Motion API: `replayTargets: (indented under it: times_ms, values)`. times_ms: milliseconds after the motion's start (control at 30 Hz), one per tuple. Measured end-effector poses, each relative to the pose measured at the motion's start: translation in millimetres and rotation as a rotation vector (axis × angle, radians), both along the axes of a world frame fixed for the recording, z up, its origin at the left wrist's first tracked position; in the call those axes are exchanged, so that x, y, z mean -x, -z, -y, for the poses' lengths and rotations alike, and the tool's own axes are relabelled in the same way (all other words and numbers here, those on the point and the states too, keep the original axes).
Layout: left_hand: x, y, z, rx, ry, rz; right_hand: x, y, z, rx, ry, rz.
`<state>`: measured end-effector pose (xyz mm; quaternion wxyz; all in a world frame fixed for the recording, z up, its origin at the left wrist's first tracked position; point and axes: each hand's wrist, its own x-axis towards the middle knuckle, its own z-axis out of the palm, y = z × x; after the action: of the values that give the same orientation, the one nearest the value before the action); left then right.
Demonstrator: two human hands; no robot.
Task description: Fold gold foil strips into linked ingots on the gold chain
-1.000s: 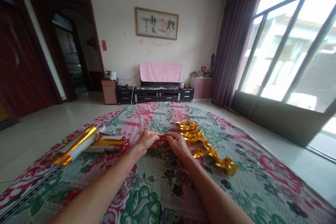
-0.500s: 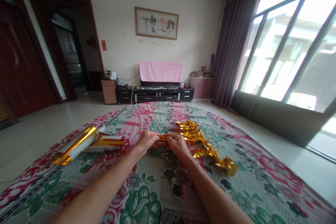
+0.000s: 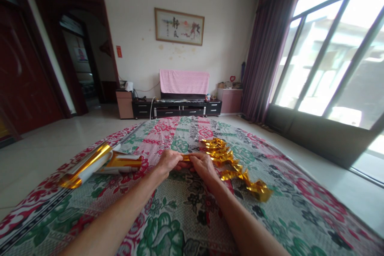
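Note:
Between my two hands is a small piece of gold foil paper (image 3: 186, 157), gripped at both ends. My left hand (image 3: 170, 163) is closed on its left end, thumb on top. My right hand (image 3: 203, 165) pinches the other end, with the fingers partly hidden underneath. Just right of my right hand, a row of folded, crinkled gold foil pieces (image 3: 220, 153) lies on the cloth and trails toward the lower right. Off to the left lie curled gold foil sheets (image 3: 90, 164) with white backs.
A floral cloth (image 3: 162, 232) covers the surface under my hands. Beyond it stand a low black cabinet (image 3: 171, 112) and a pink cloth (image 3: 183, 81) draped over a screen. A purple curtain (image 3: 264, 48) and large windows are at the right.
The hands have hardly moved. A little more of the gold foil shows between my fingers.

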<state>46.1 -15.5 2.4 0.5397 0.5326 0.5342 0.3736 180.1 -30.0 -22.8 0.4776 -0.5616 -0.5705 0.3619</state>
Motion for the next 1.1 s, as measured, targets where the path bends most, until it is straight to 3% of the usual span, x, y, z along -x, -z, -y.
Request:
replayTargets:
  times_ms: [300,500,767,1100]
  values:
    - [0,0.0,0,0.036,-0.015,0.055,-2,-0.2,0,0.0,-0.036,-0.022]
    - [4,5.3,-5,-0.005,0.081,0.011,-2,-1.7,0,-0.02,-0.093,-0.026]
    - [0,10.5,-6,-0.059,0.042,-0.048,0,0.3,1,-0.041,-0.007,0.039]
    - [-1,13.1,-5,-0.077,0.032,-0.065,0,3.1,0,-0.058,0.004,0.058]
